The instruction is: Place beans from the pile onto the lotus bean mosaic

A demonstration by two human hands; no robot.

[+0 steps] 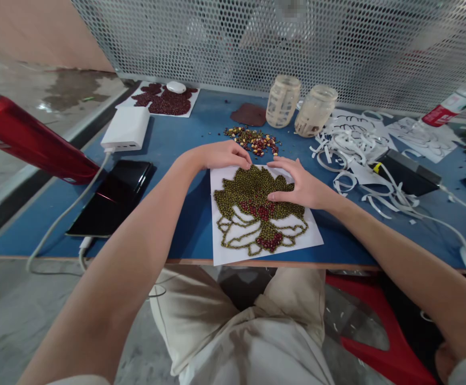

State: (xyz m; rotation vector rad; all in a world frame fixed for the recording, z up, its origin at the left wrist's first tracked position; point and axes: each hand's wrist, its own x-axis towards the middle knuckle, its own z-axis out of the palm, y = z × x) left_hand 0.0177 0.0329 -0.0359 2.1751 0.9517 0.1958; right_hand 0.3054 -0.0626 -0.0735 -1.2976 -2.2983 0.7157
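Observation:
A white sheet of paper [233, 255] lies near the table's front edge, bearing a flower-like picture made of green mung beans [233, 195]. Clusters of dark red beans [264, 212] fill its middle and lower part, while several outlined petals show bare paper. My left hand [227, 155] rests at the picture's top edge, fingers bent and drawn together; anything between their tips is too small to make out. Over the right side is my right hand [303, 184], thumb and fingers apart, with the thumb touching the beans and nothing visible held.
Loose mixed beans [253, 140] lie behind the paper, near two jars [283, 101]. Paper strips [351, 155] and a black box-shaped device [407, 172] are on the right. A phone [113, 195], white power bank [126, 128] and red can [32, 139] stand left. A perforated metal panel [217, 48] rises behind.

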